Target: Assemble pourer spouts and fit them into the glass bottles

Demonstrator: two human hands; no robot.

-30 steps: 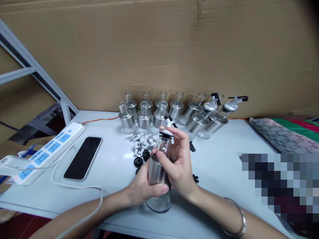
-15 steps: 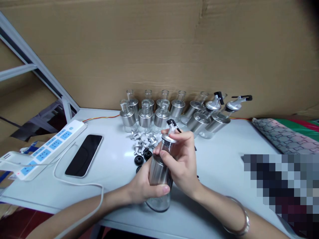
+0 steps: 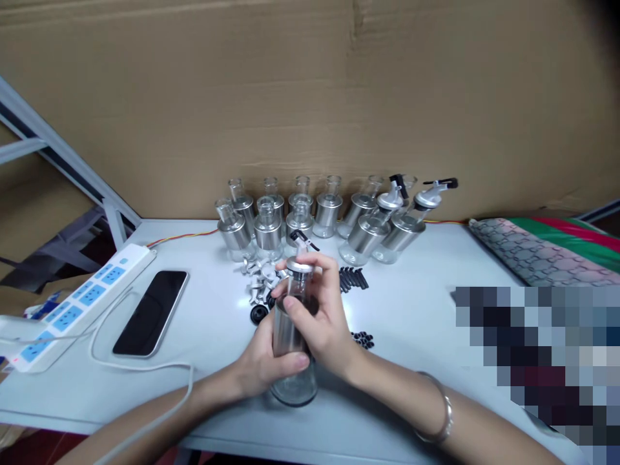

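Both of my hands are on a glass oil bottle (image 3: 293, 389) with a brushed-metal sleeve, held upright above the front of the table. My left hand (image 3: 264, 355) wraps round the sleeve low down, thumb across the front. Higher up, my right hand (image 3: 324, 323) closes round the neck, its fingers against the silver rim of a pour spout (image 3: 299, 265) seated on the mouth. The spout has a black flip lever. Just behind lie silver spout pieces (image 3: 259, 281) and black round stoppers (image 3: 259, 314), partly hidden by my hands.
Several similar bottles (image 3: 232, 234) stand in rows at the back; two at right carry spouts (image 3: 429, 197). Black levers (image 3: 353, 279) and small black rings (image 3: 363, 340) lie right of my hands. At left are a phone (image 3: 151, 313), a power strip (image 3: 82, 307) and a white cable (image 3: 145, 366).
The whole view has shifted, so everything sits further left. Both hands keep their hold on the bottle, and the spout's black lever points more to the right.
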